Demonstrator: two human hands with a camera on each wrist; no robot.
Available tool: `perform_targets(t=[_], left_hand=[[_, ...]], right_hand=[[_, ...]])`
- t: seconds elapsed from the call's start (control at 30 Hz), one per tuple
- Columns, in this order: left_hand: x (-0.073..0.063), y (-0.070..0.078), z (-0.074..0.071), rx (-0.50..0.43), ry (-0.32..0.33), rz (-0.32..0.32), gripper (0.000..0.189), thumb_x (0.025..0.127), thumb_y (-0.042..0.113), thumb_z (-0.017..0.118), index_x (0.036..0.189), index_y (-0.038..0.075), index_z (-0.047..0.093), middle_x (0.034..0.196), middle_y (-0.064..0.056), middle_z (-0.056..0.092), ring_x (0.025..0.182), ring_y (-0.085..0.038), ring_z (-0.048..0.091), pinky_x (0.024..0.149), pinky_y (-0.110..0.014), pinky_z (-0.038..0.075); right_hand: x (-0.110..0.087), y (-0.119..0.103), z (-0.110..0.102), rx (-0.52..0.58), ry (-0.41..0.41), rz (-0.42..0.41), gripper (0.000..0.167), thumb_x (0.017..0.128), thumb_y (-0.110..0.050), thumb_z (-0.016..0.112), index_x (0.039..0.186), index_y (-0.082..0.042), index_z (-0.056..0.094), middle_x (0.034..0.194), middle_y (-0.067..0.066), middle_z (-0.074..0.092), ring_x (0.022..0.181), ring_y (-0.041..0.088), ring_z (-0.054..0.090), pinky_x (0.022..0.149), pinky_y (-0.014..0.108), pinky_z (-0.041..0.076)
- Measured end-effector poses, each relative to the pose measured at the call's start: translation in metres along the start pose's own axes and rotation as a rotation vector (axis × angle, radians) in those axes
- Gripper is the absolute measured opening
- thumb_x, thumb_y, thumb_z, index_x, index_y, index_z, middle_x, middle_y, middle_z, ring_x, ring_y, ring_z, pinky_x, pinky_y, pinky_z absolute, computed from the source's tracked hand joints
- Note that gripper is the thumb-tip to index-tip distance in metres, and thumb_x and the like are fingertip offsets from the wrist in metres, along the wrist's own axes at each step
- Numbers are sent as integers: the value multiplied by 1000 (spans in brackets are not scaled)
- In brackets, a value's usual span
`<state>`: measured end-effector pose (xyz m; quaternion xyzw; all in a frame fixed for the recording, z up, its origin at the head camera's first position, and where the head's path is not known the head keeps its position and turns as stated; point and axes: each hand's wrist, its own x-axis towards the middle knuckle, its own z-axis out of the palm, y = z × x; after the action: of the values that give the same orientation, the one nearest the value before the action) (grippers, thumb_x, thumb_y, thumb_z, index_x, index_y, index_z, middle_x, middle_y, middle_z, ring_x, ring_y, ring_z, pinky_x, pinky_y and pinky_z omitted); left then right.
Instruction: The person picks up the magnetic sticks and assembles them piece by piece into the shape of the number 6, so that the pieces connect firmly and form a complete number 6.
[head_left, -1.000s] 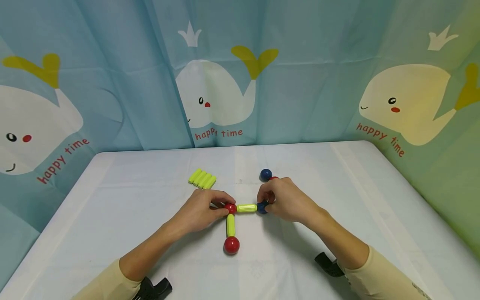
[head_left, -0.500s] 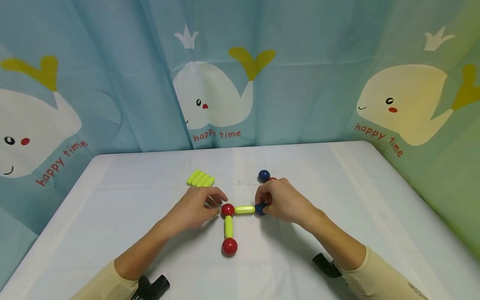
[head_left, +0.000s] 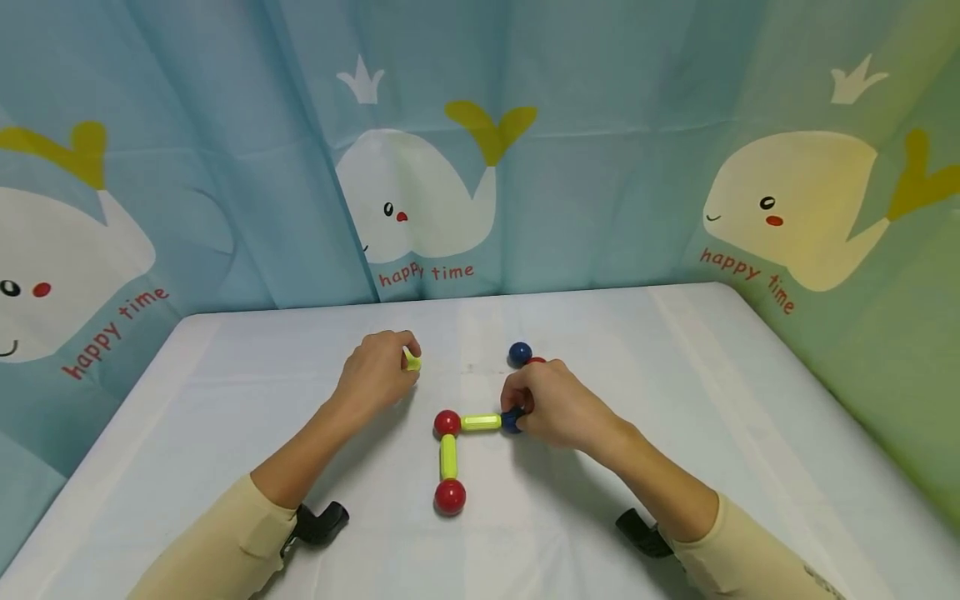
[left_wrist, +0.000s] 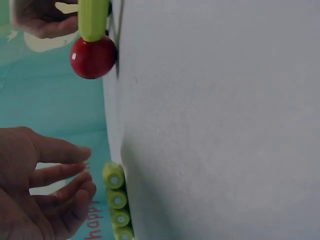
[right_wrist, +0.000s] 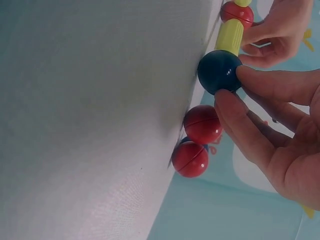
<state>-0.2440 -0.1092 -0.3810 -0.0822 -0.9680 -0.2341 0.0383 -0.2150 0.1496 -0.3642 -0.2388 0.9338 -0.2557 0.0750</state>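
My right hand [head_left: 566,404] pinches a dark blue ball [right_wrist: 218,72] between thumb and fingertips. A yellow-green rod [head_left: 481,422] joins that ball to a red ball [head_left: 447,423] at the corner of an L shape. From the corner, a second yellow-green rod [head_left: 448,457] runs toward me to another red ball [head_left: 450,497]. My left hand [head_left: 375,371] is over the spare yellow-green rods [left_wrist: 117,200], mostly covering them in the head view. In the left wrist view its fingers are loosely bent, with a gap between them and the row of rods.
Behind my right hand lie a spare blue ball [head_left: 520,354] and a red ball [right_wrist: 202,124], with another red ball [right_wrist: 190,159] beside them. A white cloth covers the table [head_left: 600,325]. A whale-print curtain [head_left: 585,208] hangs along its back.
My left hand has let go of the corner red ball and moved back and left to the spare rods. My right hand keeps its pinch on the blue ball.
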Motion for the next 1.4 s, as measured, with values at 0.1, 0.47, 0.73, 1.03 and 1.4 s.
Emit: perform_targets(t=[0.1,0.47,0.73,1.03,1.4], left_hand=[[4,0,2,40,15,6,20,88,9,75,107,4,74,86,-8,67,73,-21,58,61,-31,51],[9,-1,6,91,-17,1,25,82,4,81,105,1,71,89,-10,68,74,-22,60,65,-33,54],[8,2,12,103,-30,-9,28,83,-3,75,110,1,69,91,-12,68,73,-22,59,64,-31,54],[3,6,13,95,-39,-32,35,81,4,80,114,0,69,92,-11,71,71,-20,59,61,-31,53],[-16,12,6,-5,-84,-60,27,83,9,80,110,6,75,79,-4,64,65,-17,58,54,-26,47]], right_hand=[[1,-1,0,-1,2,-6,22,79,12,76,83,-10,74,73,-1,63,74,16,55,65,27,50],[3,-3,3,-3,-8,5,23,79,11,76,83,-11,74,74,0,64,75,16,56,66,27,51],[3,-3,3,-7,-10,3,23,79,11,76,83,-11,74,73,-1,63,74,16,56,65,27,51],[2,-3,4,-12,-2,5,22,79,11,77,84,-11,74,74,-1,63,75,16,55,65,27,51],[0,-2,1,-18,5,2,22,79,11,76,84,-10,75,75,-1,63,76,17,55,66,27,51]])
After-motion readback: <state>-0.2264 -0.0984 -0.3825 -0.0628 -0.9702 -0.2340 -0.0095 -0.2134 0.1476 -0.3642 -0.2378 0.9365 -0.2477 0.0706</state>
